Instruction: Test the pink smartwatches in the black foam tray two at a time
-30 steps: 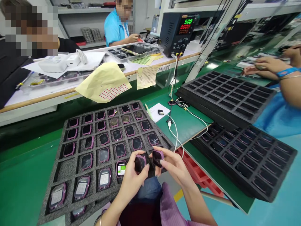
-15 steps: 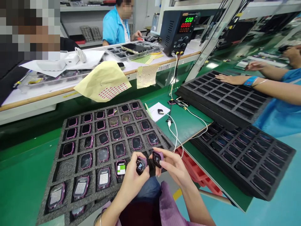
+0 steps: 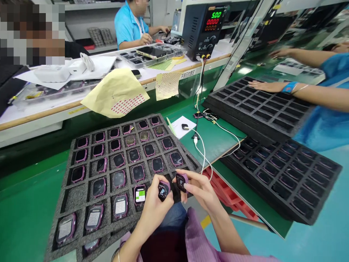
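- A large grey foam tray is lying at the front left, its compartments holding many purple-cased watches.
- Two forearms are angling in from the bottom edge, converging beyond the tray's near right corner.
- The left hand is curling, closed firmly enough to hold one watch, the left-hand watch, between bent fingers and thumb.
- The right hand is pinching the right-hand watch more lightly, its thumb pressing near the screen's edge.
- Both held watches are sitting side by side, slightly apart, above the lap, screens glowing.
- Good handling is probably depending on gripping the case sides, leaving the glass uncovered, and tilting both screens alike for reading.
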`<state>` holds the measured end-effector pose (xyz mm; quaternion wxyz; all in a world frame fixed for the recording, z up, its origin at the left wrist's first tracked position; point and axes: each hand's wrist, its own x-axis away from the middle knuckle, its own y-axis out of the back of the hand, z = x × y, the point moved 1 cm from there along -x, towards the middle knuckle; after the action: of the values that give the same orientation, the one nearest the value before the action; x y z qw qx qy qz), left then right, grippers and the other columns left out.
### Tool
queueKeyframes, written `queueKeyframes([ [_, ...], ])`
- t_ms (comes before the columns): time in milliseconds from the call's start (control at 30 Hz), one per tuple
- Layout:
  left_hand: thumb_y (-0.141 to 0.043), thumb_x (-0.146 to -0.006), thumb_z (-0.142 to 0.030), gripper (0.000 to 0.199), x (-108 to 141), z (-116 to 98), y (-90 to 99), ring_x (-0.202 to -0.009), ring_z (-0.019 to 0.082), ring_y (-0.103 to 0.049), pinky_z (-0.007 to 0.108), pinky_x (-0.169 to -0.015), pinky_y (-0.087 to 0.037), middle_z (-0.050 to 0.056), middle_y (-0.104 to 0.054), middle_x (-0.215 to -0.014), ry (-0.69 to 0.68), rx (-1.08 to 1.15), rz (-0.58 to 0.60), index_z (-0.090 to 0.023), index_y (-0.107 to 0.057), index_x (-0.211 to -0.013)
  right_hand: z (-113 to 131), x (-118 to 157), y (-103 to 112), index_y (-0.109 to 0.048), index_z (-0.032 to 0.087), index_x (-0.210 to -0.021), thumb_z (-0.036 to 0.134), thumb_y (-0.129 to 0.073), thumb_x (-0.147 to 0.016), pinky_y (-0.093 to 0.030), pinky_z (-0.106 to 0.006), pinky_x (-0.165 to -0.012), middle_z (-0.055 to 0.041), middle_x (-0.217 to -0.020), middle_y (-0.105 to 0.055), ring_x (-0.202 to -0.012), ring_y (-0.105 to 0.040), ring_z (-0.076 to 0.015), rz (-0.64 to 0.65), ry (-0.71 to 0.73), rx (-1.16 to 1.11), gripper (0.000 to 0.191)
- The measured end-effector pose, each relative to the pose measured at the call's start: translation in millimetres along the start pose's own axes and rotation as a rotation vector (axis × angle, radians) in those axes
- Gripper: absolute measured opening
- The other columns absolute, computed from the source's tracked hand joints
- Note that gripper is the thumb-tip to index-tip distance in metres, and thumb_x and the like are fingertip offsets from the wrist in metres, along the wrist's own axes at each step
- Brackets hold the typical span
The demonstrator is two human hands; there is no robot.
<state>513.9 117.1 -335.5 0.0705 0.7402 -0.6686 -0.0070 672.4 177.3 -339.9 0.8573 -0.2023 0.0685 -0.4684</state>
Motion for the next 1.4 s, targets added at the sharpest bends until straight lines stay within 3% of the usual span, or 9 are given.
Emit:
queueKeyframes([
  [133, -0.057, -0.076, -0.02, 0.014, 1.1, 1.0, -2.0, -0.067, 0.015, -0.05, 0.024, -0.061, -0.041, -0.002, -0.051, -0.078, 0.03, 0.027, -0.045, -0.021, -0.05, -0.087, -2.1, 0.6, 1.2, -0.066, 0.019, -0.12, 0.026, -0.074, -0.079, -0.055, -0.026, -0.046, -0.0113, -0.1, -0.071, -0.051, -0.066, -0.0154, 0.016, 0.015, -0.053, 0.042],
  [300, -0.062, -0.076, -0.031, 0.017, 4.6, 0.2, -8.5, -0.062, 0.016, -0.052, 0.024, -0.055, -0.041, -0.001, -0.052, -0.073, 0.001, 0.061, -0.131, -0.021, -0.052, -0.084, -4.2, 2.7, 1.7, -0.067, 0.014, -0.116, 0.029, -0.077, -0.076, -0.054, -0.024, -0.043, -0.0112, -0.092, -0.072, -0.049, -0.066, -0.0154, 0.005, 0.012, -0.084, 0.045],
  [733, -0.066, -0.075, -0.042, 0.027, 7.6, 10.5, -11.1, -0.048, 0.013, -0.046, 0.023, -0.044, -0.034, -0.005, -0.048, -0.063, 0.004, 0.069, -0.13, -0.022, -0.052, -0.086, -10.3, 5.5, 5.1, -0.065, 0.014, -0.119, 0.027, -0.075, -0.076, -0.053, -0.021, -0.041, -0.012, -0.092, -0.072, -0.047, -0.066, -0.0144, 0.034, 0.066, -0.129, 0.045],
  [1067, -0.061, -0.077, -0.036, 0.022, 8.7, 5.5, -12.4, -0.047, 0.01, -0.044, 0.021, -0.046, -0.038, -0.005, -0.047, -0.065, -0.004, 0.046, -0.176, -0.02, -0.05, -0.088, -8.5, 6.0, 2.8, -0.066, 0.015, -0.118, 0.025, -0.075, -0.077, -0.055, -0.023, -0.043, -0.0119, -0.093, -0.072, -0.049, -0.067, -0.0153, 0.03, 0.111, -0.14, 0.043],
  [1267, -0.058, -0.078, -0.022, 0.016, 4.6, 4.2, -5.6, -0.049, 0.008, -0.045, 0.019, -0.047, -0.041, -0.005, -0.045, -0.072, -0.001, 0.067, -0.118, -0.021, -0.048, -0.09, -3.5, 3.5, 3.3, -0.067, 0.018, -0.118, 0.021, -0.072, -0.081, -0.055, -0.023, -0.045, -0.0118, -0.098, -0.072, -0.049, -0.067, -0.0147, 0.053, 0.11, -0.131, 0.038],
  [1400, -0.054, -0.084, -0.024, 0.018, 4.7, 1.0, -5.4, -0.04, 0.004, -0.038, 0.017, -0.038, -0.034, -0.008, -0.042, -0.072, 0.08, 0.16, -0.045, -0.023, -0.042, -0.096, 0.4, 3.7, 1.7, -0.066, 0.02, -0.119, 0.02, -0.07, -0.083, -0.056, -0.024, -0.05, -0.0103, -0.096, -0.072, -0.052, -0.067, -0.0151, 0.06, 0.11, -0.119, 0.036],
])
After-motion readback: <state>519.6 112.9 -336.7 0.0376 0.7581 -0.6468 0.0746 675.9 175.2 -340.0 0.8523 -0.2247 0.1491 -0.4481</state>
